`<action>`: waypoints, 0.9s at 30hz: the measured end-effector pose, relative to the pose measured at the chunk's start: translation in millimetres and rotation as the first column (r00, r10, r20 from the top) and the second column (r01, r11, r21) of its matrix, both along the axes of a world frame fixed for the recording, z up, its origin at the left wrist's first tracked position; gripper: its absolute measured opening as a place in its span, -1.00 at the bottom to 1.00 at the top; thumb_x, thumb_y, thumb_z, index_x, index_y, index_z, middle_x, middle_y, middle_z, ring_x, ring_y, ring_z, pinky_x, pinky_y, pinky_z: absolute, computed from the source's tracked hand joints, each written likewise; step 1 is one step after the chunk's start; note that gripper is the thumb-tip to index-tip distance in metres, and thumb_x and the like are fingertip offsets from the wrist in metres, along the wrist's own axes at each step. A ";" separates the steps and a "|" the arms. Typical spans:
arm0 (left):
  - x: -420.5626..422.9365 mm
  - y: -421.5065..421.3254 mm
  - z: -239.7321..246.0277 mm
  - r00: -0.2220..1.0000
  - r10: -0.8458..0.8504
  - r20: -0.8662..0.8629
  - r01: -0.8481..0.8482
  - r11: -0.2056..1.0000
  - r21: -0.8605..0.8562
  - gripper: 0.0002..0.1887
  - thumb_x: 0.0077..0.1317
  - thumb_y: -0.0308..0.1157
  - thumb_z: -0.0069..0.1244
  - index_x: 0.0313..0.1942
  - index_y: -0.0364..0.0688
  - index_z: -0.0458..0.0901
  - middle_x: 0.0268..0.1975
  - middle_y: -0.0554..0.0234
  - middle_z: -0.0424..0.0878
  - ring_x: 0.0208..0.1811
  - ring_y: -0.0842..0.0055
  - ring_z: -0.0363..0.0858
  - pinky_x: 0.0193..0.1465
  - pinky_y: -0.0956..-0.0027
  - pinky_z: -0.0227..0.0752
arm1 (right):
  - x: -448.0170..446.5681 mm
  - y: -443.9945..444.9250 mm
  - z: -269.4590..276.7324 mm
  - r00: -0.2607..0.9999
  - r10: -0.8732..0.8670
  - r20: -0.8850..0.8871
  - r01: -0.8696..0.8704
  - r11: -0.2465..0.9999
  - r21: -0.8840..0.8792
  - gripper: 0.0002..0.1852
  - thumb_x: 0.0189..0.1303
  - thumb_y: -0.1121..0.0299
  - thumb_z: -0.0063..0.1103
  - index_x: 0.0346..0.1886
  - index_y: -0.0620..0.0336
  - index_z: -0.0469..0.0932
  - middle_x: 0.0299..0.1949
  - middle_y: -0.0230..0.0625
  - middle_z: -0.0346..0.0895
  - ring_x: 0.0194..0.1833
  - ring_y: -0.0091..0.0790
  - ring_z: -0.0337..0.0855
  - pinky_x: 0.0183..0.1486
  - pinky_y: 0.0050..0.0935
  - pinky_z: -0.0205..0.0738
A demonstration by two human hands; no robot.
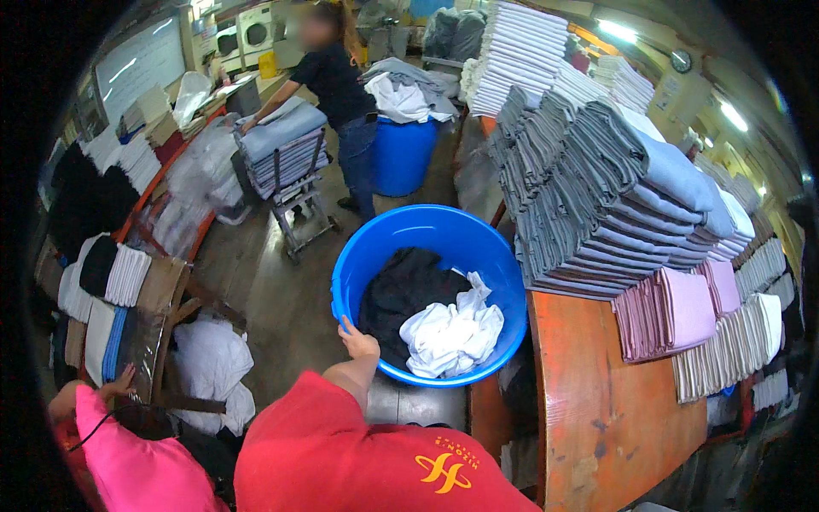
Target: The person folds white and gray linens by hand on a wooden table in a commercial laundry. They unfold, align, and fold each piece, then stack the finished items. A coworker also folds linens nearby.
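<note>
A large round blue plastic tub (429, 221) stands in front of me. My left hand (359, 339) grips its near left rim, with the thumb side up against the edge. Inside the tub a crumpled white cloth (451, 333) lies at the right, partly over a heap of black cloth (406, 288). My right hand is out of view. To the right of the tub is an orange-brown wooden table (595, 384), which bears tall stacks of folded grey cloths (576, 179), with folded pink cloths (668, 313) and white cloths (726, 349) nearer its right side.
A person in dark clothes (333, 83) holds a cart loaded with folded grey cloths (281, 147). Behind stands another blue tub (400, 160) heaped with linen. At lower left, a person in pink (137, 454) is close beside me at a table with folded cloths (128, 275). A white bundle (214, 361) lies below.
</note>
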State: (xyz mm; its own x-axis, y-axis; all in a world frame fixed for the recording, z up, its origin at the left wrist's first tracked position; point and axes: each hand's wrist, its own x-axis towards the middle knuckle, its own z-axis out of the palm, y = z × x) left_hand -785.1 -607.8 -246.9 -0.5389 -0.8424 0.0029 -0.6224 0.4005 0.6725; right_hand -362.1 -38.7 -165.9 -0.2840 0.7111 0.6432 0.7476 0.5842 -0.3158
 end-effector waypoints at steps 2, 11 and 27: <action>0.1 -0.3 0.8 1.000 0.002 0.012 -0.002 1.000 0.022 -0.13 0.12 -0.59 -0.01 0.44 -0.01 -0.04 0.36 -0.13 0.09 0.29 -0.07 0.28 0.31 0.02 0.26 | 1.8 -6.1 7.7 1.000 -0.020 0.007 0.021 0.987 -0.156 -0.52 0.32 0.29 0.14 0.23 0.37 0.39 0.11 0.14 0.49 0.09 0.03 0.54 0.17 -0.21 0.42; -1.9 0.0 0.2 0.998 -0.003 0.056 0.003 1.000 -0.003 -0.13 0.11 -0.60 -0.02 0.44 -0.09 -0.05 0.33 -0.23 0.09 0.27 -0.09 0.30 0.31 -0.01 0.24 | 6.5 17.4 -0.3 0.987 -0.135 0.087 0.161 0.858 -0.487 -0.42 0.46 0.16 -0.24 0.40 0.36 0.14 0.44 0.07 0.06 0.42 0.04 0.12 0.43 -0.18 0.03; -7.2 18.4 14.7 0.932 0.091 0.351 0.010 0.961 -0.275 -0.17 0.22 -0.39 0.07 0.44 -0.07 -0.03 0.17 -0.14 0.39 0.13 0.05 0.48 0.21 -0.01 0.34 | -9.5 3.4 20.3 0.931 -0.309 0.196 0.363 0.719 -0.593 -0.43 0.40 0.06 -0.15 0.44 -0.08 0.14 0.51 -0.48 -0.04 0.28 0.01 0.34 0.31 -0.09 0.24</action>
State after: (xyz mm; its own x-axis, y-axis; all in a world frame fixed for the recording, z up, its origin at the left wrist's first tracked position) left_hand -792.3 -589.4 -232.2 -0.5113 -0.8582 0.0455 -0.8200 0.5031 0.2730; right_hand -371.5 -35.3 -145.6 0.0211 0.9995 0.0251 0.8947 -0.0076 -0.4467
